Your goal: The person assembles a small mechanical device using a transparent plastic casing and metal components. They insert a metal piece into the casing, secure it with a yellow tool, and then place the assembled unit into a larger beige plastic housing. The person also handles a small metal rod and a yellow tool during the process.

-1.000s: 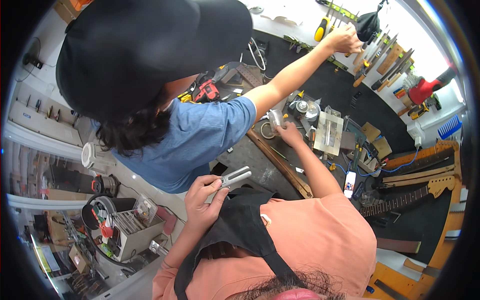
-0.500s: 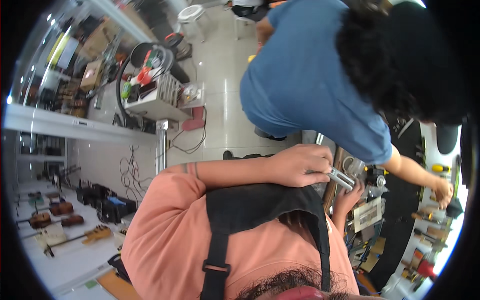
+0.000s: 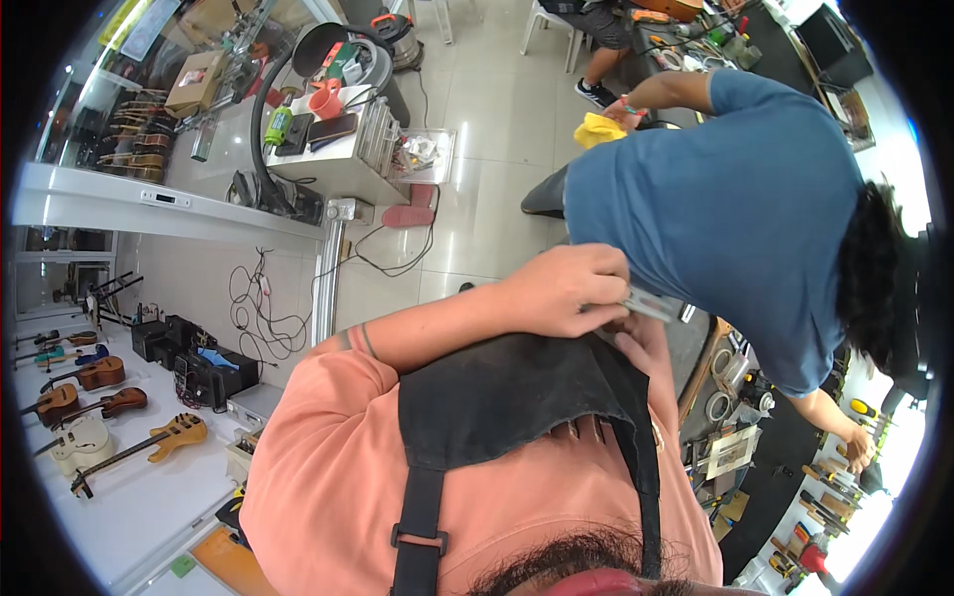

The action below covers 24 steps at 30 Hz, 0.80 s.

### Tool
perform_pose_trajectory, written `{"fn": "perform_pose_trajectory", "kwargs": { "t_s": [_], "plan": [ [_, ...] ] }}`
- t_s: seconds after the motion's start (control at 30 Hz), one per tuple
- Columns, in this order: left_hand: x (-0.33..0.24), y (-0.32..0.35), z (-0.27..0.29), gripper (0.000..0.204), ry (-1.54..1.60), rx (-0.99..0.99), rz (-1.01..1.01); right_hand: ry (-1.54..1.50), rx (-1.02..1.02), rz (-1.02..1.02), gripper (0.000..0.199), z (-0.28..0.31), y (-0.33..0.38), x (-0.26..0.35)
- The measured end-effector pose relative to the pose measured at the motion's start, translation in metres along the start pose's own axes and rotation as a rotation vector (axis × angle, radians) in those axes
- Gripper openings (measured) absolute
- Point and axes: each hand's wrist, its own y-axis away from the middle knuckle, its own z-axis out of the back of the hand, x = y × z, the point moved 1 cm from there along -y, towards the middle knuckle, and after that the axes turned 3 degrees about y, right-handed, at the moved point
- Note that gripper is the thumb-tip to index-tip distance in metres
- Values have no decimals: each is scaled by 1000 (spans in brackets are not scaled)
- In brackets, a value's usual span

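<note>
A slotted silver-grey metal tool (image 3: 651,304) sits at chest height, just past the black apron. My left hand (image 3: 584,290) reaches in from the left with its fingers curled round the near end of it. Close below those fingertips is my right hand (image 3: 646,345), with bent fingers pressed against the underside of the same tool. Part of the right hand is hidden by the tool and my left hand. The tool's exact kind is not clear.
A co-worker in a blue shirt (image 3: 711,199) stands close ahead, a yellow cloth (image 3: 599,129) at one hand. On the right is a cluttered dark bench (image 3: 770,497). Several guitars (image 3: 179,435) lie on a white surface at left. Cables (image 3: 266,308) trail on the floor.
My hands have come closer together, the right one moving in from the tool's far end. The co-worker appears farther right, and the yellow cloth now shows fully.
</note>
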Motion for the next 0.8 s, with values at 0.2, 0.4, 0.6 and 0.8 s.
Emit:
{"fn": "perform_pose_trajectory", "kwargs": {
  "t_s": [0.2, 0.4, 0.6, 0.8],
  "plan": [
    [31, 57, 103, 17, -119, -10, 230, 78, 110, 61, 39, -101, -95, 33],
    [77, 100, 171, 17, -52, -243, 543, 339, 186, -50, 24, -155, -213, 13],
    [151, 120, 223, 18, -53, -430, 782, 181, 31, -91, 24, -158, -377, -28],
    [288, 176, 247, 24, 40, -625, 1215, 314, -2, -320, 29, -130, -591, -214]
  ]
}}
